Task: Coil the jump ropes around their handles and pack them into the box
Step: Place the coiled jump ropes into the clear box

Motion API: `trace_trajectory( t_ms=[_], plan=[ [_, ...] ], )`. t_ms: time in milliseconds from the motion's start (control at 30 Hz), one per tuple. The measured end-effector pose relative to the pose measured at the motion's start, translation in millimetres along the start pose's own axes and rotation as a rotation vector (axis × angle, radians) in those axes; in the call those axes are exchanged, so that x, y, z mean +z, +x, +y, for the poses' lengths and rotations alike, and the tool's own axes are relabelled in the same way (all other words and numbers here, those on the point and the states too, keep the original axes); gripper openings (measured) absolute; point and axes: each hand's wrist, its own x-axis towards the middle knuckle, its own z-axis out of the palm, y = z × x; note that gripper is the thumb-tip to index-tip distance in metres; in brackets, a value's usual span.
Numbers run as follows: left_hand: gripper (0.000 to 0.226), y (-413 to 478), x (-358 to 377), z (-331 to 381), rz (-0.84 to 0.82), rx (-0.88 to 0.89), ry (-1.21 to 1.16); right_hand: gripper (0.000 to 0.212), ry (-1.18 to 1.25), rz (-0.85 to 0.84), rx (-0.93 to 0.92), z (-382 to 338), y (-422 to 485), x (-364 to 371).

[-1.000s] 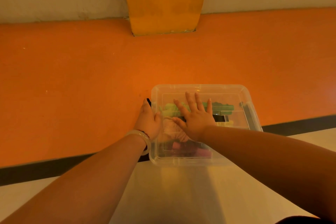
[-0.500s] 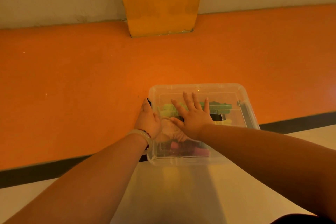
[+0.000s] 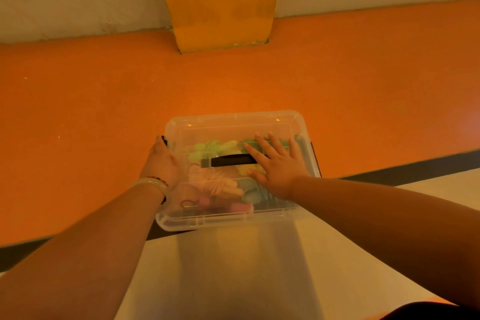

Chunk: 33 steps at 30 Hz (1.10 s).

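Fingers (image 3: 263, 144) of the right hand (image 3: 279, 171) are spread straight and flat on the clear lid (image 3: 228, 125), palm down on its right half. The left hand (image 3: 161, 163) is pressed against the left side of the box (image 3: 207, 221). Its fingers are tucked out of sight down that wall, so I can't tell whether they're gripping or just resting there.

Now the floor (image 3: 91, 125): a broad orange stretch runs back to the far wall, where a yellow pillar (image 3: 218, 0) stands at the floor's far edge. A black stripe (image 3: 415, 166) divides the orange from a pale strip nearer the person.

The box sits right across that stripe, lid on, far end over the orange and near end over the pale strip. Through the plastic you can see the jump ropes (image 3: 218, 183) coiled inside: a green bundle toward the far side, a peach one in the middle, pink handles along the near wall. A black carry handle (image 3: 231, 160) lies across the lid, its right end under the right hand. There's a small black latch (image 3: 164, 139) by the tip of the left hand, and a pale bracelet (image 3: 153, 184) on the left wrist.
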Motion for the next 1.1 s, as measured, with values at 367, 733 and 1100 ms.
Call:
trace_trajectory(
  t_ms=[367,733,1100],
  plan=[
    [0.06,-27,40,65,-0.018,0.409,0.39,0.07,0.063,0.122,0.139,12,-6,-1],
    [0.06,-34,64,64,-0.149,0.424,0.629,0.073,0.802,-0.033,0.532,53,-3,2],
    [0.06,-34,66,63,-0.12,0.428,0.628,0.064,0.497,0.13,0.443,46,-5,-10]
  ],
)
